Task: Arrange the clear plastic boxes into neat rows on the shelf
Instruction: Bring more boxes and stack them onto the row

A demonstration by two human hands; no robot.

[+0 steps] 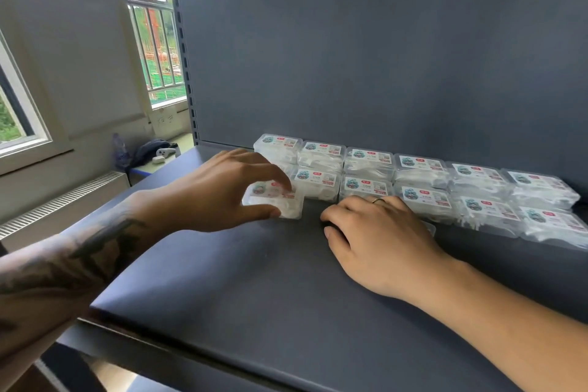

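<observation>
Dark blue-grey metal shelf board (254, 280) takes up most of the view, with a matching flat back panel (381, 57) standing along its rear edge and a perforated upright post (183, 41) at the rear left corner. Clear plastic boxes with white contents (420, 170) sit along the rear edge in two rows, running from near the rear left corner toward the right edge, sides touching or just apart. Each lid carries a label with a teal cartoon figure, a small red tag and a printed code patch; the writing is too small to read.

Left hand (219, 194), forearm tattooed, reaches in from the left edge. Thumb and curled fingers pinch one loose clear plastic box (276, 202), which sits at a slight angle at the left end of the front row, just beside the next box and not lined up with it.

Right hand (378, 239) lies palm down on the shelf board just in front of the front row, fingers bent, with a ring (378, 200) on one finger. A clear edge shows under its right side, likely another box; cannot tell if the fingers grip it.

Left of the shelf: barred window (152, 41), white radiator (63, 200), and a low surface with a clear bottle (120, 149).
</observation>
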